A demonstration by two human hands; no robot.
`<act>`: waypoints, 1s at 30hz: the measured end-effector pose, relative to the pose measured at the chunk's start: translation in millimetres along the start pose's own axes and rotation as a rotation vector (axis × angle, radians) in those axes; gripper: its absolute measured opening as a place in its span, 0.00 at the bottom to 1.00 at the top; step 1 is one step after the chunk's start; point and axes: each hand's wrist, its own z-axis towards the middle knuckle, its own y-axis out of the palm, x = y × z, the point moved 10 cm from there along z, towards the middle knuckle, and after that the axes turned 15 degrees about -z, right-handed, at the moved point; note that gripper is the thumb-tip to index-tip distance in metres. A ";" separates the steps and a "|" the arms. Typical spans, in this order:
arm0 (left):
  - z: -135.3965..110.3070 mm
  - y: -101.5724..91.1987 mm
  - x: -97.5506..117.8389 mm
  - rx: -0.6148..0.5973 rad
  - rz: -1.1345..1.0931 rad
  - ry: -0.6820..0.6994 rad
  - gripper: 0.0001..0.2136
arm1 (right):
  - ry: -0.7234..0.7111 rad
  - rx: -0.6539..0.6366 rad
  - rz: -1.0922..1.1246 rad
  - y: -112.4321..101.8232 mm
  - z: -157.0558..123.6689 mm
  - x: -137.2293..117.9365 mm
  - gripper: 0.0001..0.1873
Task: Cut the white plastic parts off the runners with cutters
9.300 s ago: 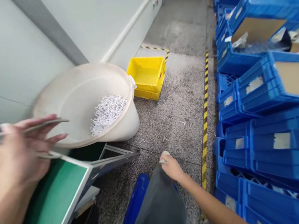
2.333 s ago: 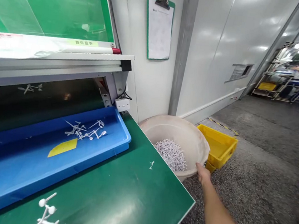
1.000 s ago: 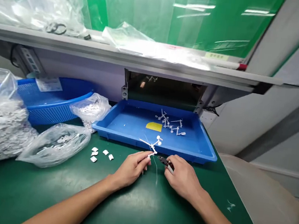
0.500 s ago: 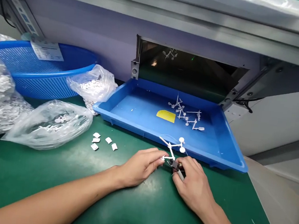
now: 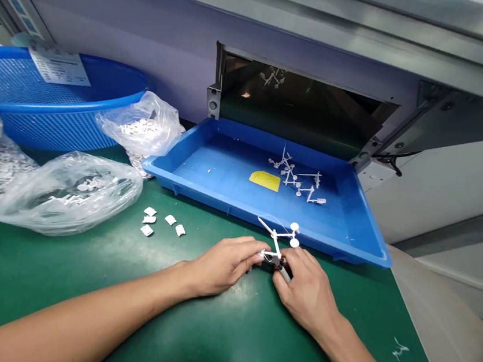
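Note:
My left hand [image 5: 227,265] pinches one end of a white plastic sprue [image 5: 277,240], a branched piece with two round discs at its far right. In my right hand [image 5: 307,284] is a pair of side cutters [image 5: 280,267], the fingers wrapped round the grips. The jaws are at the sprue's lower branch, close to my left fingertips; whether they are closed on the plastic I cannot tell. Several small white plastic parts [image 5: 147,230] lie on the green table [image 5: 188,338] to the left of my left hand.
Behind my hands is a blue tray [image 5: 221,202] holding several white sprues [image 5: 294,178] and a yellow label [image 5: 265,180]. Bags of white parts [image 5: 65,196] and a blue basket [image 5: 55,128] stand at left. A conveyor opening [image 5: 293,108] lies beyond the tray.
The side cutters have moved slightly left, closer to my left fingertips. My view has shifted a little, so the surroundings appear further left and higher. Both hands keep their holds.

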 end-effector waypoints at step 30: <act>-61.3 -98.8 36.8 0.214 0.520 -0.311 0.19 | -0.101 0.011 0.275 -17.1 -8.5 0.6 0.04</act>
